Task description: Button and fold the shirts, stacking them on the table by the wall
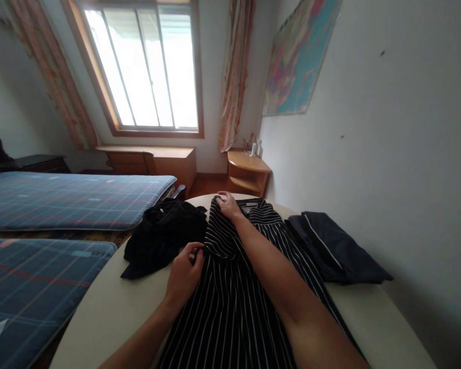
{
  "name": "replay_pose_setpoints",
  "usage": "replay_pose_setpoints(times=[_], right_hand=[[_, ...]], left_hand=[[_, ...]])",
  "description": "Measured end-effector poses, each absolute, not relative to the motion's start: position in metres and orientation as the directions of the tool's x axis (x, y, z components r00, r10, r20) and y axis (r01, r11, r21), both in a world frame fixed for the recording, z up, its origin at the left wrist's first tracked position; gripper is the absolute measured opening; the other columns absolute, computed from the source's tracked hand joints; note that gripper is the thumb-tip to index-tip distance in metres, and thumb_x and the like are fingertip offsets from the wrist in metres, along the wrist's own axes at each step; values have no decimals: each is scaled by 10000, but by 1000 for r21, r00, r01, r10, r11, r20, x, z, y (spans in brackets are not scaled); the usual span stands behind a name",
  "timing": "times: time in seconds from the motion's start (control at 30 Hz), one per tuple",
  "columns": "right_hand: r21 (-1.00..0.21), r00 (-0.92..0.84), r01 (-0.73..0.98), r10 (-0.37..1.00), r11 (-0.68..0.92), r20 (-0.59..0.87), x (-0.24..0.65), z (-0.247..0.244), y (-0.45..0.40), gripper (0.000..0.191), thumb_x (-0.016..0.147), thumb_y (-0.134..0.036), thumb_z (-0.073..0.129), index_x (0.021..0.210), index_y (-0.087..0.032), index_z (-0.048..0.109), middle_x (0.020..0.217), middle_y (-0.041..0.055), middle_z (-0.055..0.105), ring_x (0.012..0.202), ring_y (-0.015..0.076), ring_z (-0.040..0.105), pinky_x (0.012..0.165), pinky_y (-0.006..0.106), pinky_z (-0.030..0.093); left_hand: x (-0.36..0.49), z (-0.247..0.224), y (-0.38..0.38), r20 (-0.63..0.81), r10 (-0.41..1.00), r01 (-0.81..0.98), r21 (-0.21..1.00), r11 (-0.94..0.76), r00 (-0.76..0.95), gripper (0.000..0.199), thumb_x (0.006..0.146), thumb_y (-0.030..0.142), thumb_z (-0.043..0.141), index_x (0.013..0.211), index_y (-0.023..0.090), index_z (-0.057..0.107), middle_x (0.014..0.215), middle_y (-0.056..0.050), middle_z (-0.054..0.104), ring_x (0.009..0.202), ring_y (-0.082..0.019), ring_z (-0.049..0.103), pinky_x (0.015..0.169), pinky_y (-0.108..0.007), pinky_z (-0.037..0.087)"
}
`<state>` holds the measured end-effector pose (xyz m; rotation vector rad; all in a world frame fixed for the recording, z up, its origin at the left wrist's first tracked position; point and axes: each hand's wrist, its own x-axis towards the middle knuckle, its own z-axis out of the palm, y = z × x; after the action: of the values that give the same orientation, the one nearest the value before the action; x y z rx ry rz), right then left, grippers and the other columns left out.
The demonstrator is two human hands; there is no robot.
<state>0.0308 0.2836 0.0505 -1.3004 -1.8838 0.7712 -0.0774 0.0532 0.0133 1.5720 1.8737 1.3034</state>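
A black dress with white stripes (223, 297) lies spread on the round cream table (100, 302), its neckline and label at the far end. My left hand (186, 269) pinches the dress's left edge near the gathered seam. Farther away, my right hand (228, 206) grips its upper left corner, with the fingers closed on the cloth. The right forearm crosses over the dress and hides part of its middle. Beside the dress on the left is a crumpled heap of black clothing (165, 230). A folded dark garment with a white stripe (334, 248) rests on the right.
Two beds with blue plaid mattresses (72, 200) stand to the left. A wall (407, 169) runs close along the table's right side. Beyond the table are a wooden corner shelf (249, 164) and a desk (172, 154) under the window.
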Motion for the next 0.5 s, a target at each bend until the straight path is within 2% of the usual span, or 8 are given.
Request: replay_pose_setpoints(times=[0.1, 0.2, 0.27, 0.37, 0.43, 0.5], right_hand=[[-801, -409, 456, 891, 387, 197, 33, 40, 281, 451, 915, -151, 493, 1360, -199, 548, 1076, 38, 745, 909, 120, 701, 902, 259, 519], [-786, -506, 451, 847, 424, 166, 39, 34, 279, 329, 876, -118, 524, 1129, -205, 716, 1121, 25, 739, 1033, 140, 679, 991, 274, 479], [-772, -530, 470, 836, 428, 142, 45, 34, 277, 288, 857, -113, 546, 1036, -202, 754, 1114, 21, 743, 1080, 159, 666, 1025, 284, 459], [-749, -549, 485, 824, 452, 142, 54, 35, 270, 353, 857, -125, 556, 1168, -190, 711, 1256, 37, 686, 1208, 172, 599, 1092, 297, 399], [-714, -552, 498, 815, 492, 177, 62, 36, 265, 460, 870, -148, 561, 1327, -174, 606, 1401, 65, 583, 1294, 167, 528, 1125, 293, 357], [-651, -529, 559, 826, 513, 196, 70, 36, 259, 524, 892, -191, 564, 1413, -164, 514, 1462, 82, 521, 1322, 154, 495, 1127, 277, 345]], left_hand=[[-85, 10, 55, 230, 919, 535, 844, -26, -319, 309, 916, 355, 461, 1104, 195, 646, 873, -27, 725, 777, -191, 688, 728, -294, 512], [-88, 7, 56, 234, 927, 540, 841, -42, -292, 342, 929, 332, 421, 1142, 212, 661, 1009, -35, 739, 905, -199, 689, 814, -305, 510], [-89, 6, 56, 240, 932, 564, 824, -48, -272, 346, 930, 326, 416, 1132, 226, 678, 1066, -30, 738, 964, -204, 683, 860, -312, 503], [-88, 7, 56, 223, 941, 610, 792, -23, -254, 339, 917, 318, 439, 1135, 236, 685, 1061, -28, 743, 921, -202, 694, 838, -307, 510], [-88, 8, 56, 217, 941, 629, 777, -4, -261, 343, 910, 314, 454, 1161, 227, 671, 1062, -39, 739, 833, -189, 699, 780, -293, 517], [-89, 9, 56, 208, 938, 633, 774, 15, -277, 370, 906, 323, 469, 1221, 211, 628, 1075, -52, 728, 725, -169, 686, 718, -284, 514]])
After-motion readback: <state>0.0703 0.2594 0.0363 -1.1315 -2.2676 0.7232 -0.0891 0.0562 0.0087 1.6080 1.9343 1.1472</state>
